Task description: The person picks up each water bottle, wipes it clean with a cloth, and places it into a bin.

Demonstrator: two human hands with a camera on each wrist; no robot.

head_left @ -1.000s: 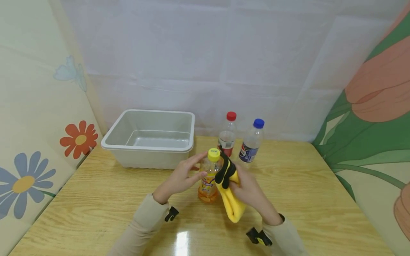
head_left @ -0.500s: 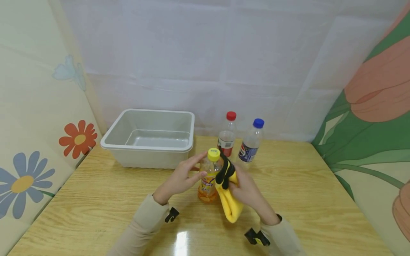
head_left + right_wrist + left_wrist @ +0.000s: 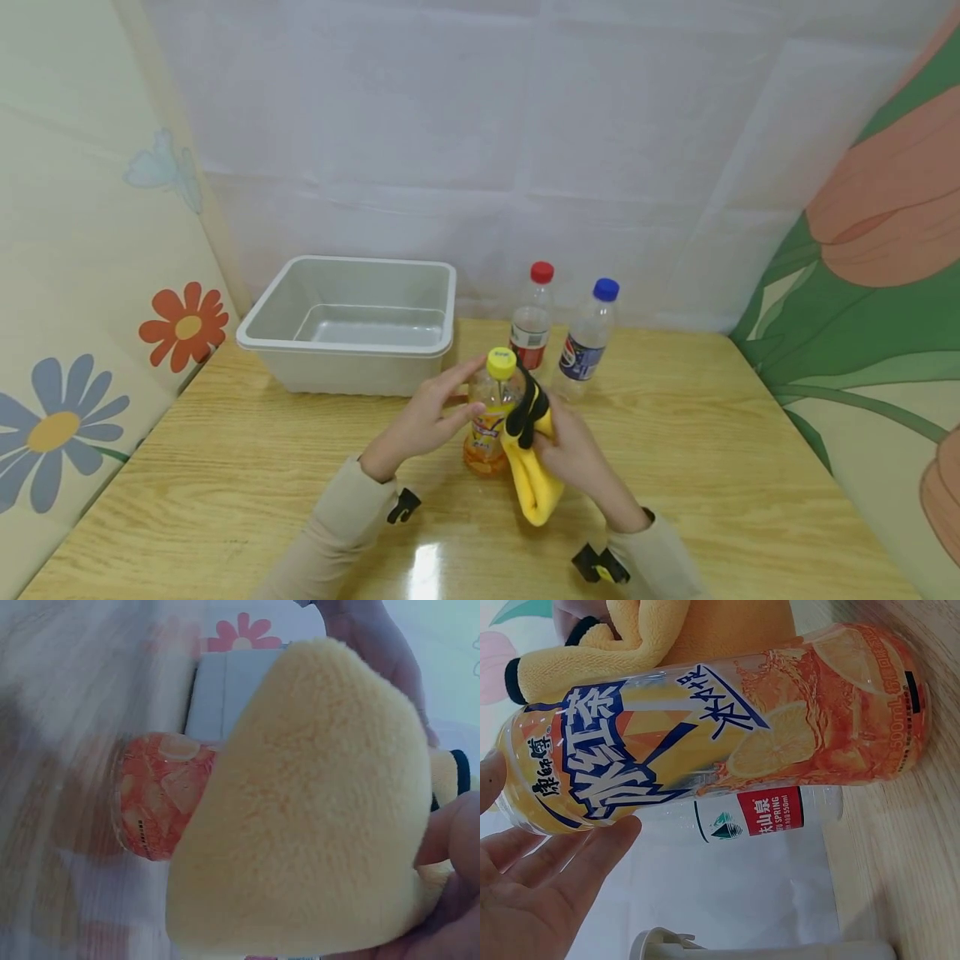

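A clear drink bottle (image 3: 483, 442) with a yellow cap and an orange label stands upright on the table. My left hand (image 3: 431, 417) holds its upper part from the left, thumb in front and fingers reaching behind. In the left wrist view the fingertips lie at the shoulder of the bottle (image 3: 742, 727). My right hand (image 3: 573, 446) grips a folded yellow cloth (image 3: 532, 483) with black edging against the bottle's right side. Close up in the right wrist view, the fluffy cloth (image 3: 307, 802) hides most of the bottle (image 3: 161, 799); only its lower orange part shows.
A light grey plastic bin (image 3: 360, 371) stands at the back left of the wooden table (image 3: 247, 483). Behind the hands are a red-capped bottle (image 3: 531, 325) and a blue-capped bottle (image 3: 583, 350). A white sheet (image 3: 450, 150) hangs at the back.
My right hand and the yellow cloth have shifted slightly left and down along the bottle's side. The left hand and the bottle stay in place.
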